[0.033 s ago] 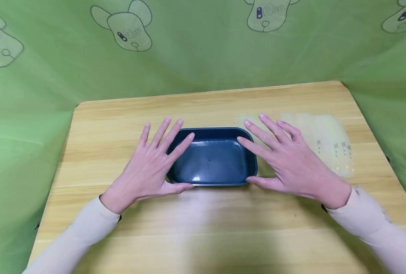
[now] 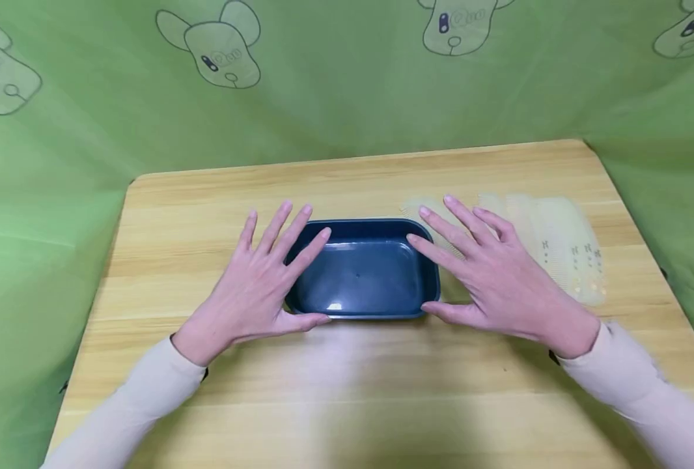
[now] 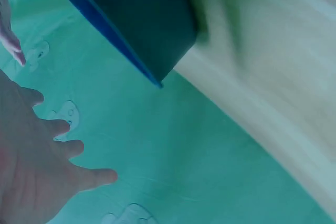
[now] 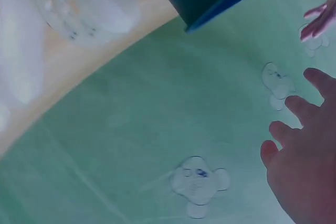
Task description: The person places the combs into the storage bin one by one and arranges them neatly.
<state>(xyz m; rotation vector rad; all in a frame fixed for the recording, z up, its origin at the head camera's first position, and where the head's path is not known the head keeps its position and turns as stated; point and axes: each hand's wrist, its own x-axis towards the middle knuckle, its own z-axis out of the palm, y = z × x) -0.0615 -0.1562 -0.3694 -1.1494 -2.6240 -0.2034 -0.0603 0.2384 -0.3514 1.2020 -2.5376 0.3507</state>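
Observation:
A dark blue rectangular plastic box [image 2: 359, 277] with rounded corners sits on the wooden table, its open top facing up and nothing inside. Over its left end, my left hand [image 2: 250, 286] is spread with straight fingers, and the thumb overlaps the near rim in the head view. My right hand [image 2: 499, 280] is spread the same way over the right end, thumb tip at the near right corner. Both wrist views show space between the left hand [image 3: 42, 166] or right hand [image 4: 310, 150] and the box [image 3: 142, 19]. Neither hand holds anything.
Several pale, translucent yellow combs [image 2: 564, 241] with small printed marks lie overlapping at the right of the wooden table [image 2: 206, 404], partly under the right hand. Green cloth [image 2: 347, 98] with cartoon heads hangs behind and at both sides.

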